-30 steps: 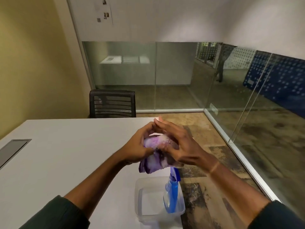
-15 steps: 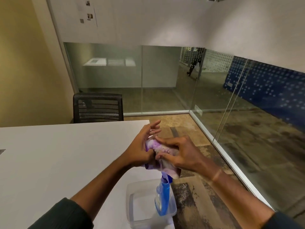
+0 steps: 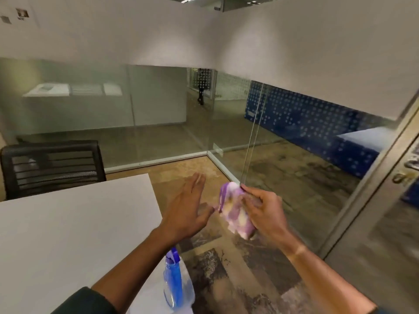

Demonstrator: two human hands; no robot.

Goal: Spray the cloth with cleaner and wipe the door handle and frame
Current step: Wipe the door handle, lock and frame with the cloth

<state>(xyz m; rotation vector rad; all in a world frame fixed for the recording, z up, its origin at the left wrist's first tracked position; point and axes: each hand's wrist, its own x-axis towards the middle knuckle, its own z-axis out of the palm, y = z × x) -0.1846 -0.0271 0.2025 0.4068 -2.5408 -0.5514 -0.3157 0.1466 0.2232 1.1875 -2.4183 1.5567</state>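
Cloth point(image 3: 235, 211) is gripped in R hand point(image 3: 265, 211); L hand point(image 3: 188, 209) is spread, nothing held. Next, prob.: cloth is carried to door handle point(image 3: 408, 168), then frame is wiped.

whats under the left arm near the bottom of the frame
A blue spray bottle stands in a clear tub at the table edge. The left arm covers the bottle's top, and the tub's base is out of frame.
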